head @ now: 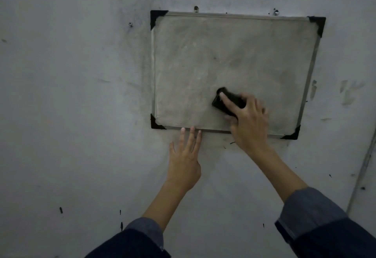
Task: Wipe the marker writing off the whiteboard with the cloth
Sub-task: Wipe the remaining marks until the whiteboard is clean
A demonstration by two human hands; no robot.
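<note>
Head view: right hand (247, 119) grips the dark cloth (223, 102) against the whiteboard (203, 58) near its lower edge; left hand (186, 156), fingers straight, touches the bottom frame.

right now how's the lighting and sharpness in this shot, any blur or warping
Head view: dim, flat, greyish light, no glare on the whiteboard; the right hand and dark cloth are slightly motion-blurred; the left hand is sharper; wide-angle warping skews the frame.
</note>
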